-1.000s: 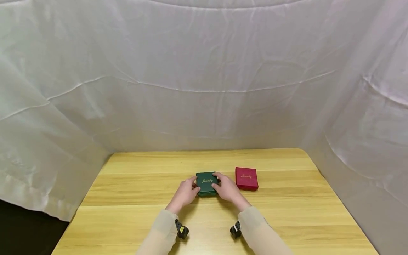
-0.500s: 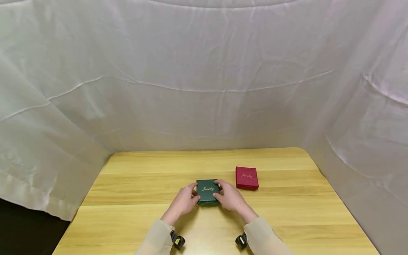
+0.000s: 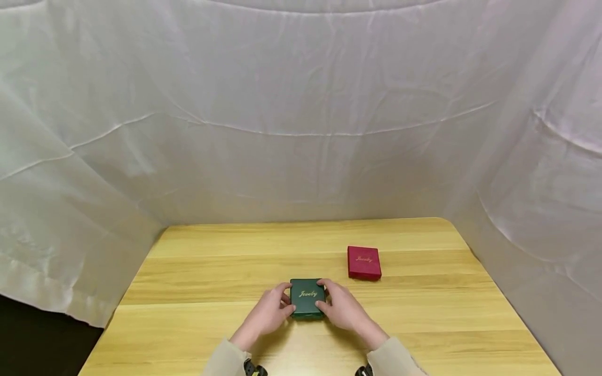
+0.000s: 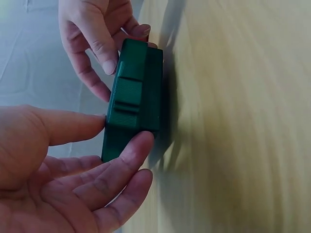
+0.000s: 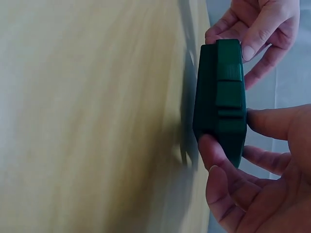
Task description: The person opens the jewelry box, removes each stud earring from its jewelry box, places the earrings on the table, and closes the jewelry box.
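Observation:
A square dark green jewelry box [image 3: 308, 302] with gold "Jewelry" lettering is held between both hands, its lid closed. My left hand [image 3: 270, 312] grips its left side, thumb at the near left corner and fingers along the side. On the opposite side my right hand [image 3: 343, 308] grips it in the same way. Both wrist views show the box's front [image 4: 127, 92] with a ribbed clasp, and fingertips curled under its edge. A shadow lies beneath the box [image 5: 221, 102], which looks slightly raised off the wooden table [image 3: 211, 282].
A closed red jewelry box [image 3: 364, 262] with gold lettering lies on the table, behind and to the right of the green one. Pale cloth [image 3: 301, 167] hangs behind the table and along both sides. A dark area [image 3: 37, 339] shows at the lower left.
Both hands have drawn the green jewelry box nearer, toward the table's front. Their grip looks the same. The red box has stayed in place.

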Demonstrator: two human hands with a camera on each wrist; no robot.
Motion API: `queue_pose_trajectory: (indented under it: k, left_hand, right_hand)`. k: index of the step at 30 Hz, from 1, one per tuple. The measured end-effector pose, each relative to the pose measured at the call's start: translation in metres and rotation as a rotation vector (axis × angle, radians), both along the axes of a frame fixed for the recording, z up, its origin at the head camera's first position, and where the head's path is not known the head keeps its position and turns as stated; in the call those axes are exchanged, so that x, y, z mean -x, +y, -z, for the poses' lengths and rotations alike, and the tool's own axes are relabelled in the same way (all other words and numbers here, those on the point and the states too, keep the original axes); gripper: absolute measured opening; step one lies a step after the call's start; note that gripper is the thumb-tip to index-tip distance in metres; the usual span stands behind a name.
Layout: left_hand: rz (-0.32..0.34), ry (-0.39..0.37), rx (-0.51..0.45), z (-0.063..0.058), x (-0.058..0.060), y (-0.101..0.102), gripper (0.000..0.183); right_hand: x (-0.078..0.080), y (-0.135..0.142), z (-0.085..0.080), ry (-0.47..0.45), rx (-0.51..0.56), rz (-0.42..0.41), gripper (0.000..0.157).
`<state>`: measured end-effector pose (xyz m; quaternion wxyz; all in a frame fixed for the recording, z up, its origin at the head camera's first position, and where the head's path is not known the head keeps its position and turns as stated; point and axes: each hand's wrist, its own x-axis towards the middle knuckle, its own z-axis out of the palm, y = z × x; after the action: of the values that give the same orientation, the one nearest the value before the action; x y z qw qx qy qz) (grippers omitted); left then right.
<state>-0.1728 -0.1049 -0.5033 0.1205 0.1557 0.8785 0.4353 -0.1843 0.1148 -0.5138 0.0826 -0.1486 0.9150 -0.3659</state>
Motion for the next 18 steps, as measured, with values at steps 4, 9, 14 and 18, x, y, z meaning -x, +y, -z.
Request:
queue_pose_trajectory:
  k: [4,9,14,18]
  left_hand:
    - [0.008,-0.006,-0.006,0.001,-0.006,-0.002,0.056]
    - [0.026,-0.028,-0.028,0.003,-0.009,-0.003,0.057]
    - [0.037,-0.037,-0.03,0.005,-0.011,-0.005,0.057]
    - [0.041,-0.03,-0.024,0.007,-0.012,-0.005,0.057]
  right_hand:
    - [-0.006,0.0,0.001,0.003,-0.01,-0.012,0.048]
    - [-0.01,0.001,0.001,0.007,-0.01,-0.018,0.047]
    - [-0.012,0.001,0.004,0.012,-0.011,-0.023,0.048]
    - [-0.013,0.001,0.006,0.02,-0.01,-0.024,0.048]
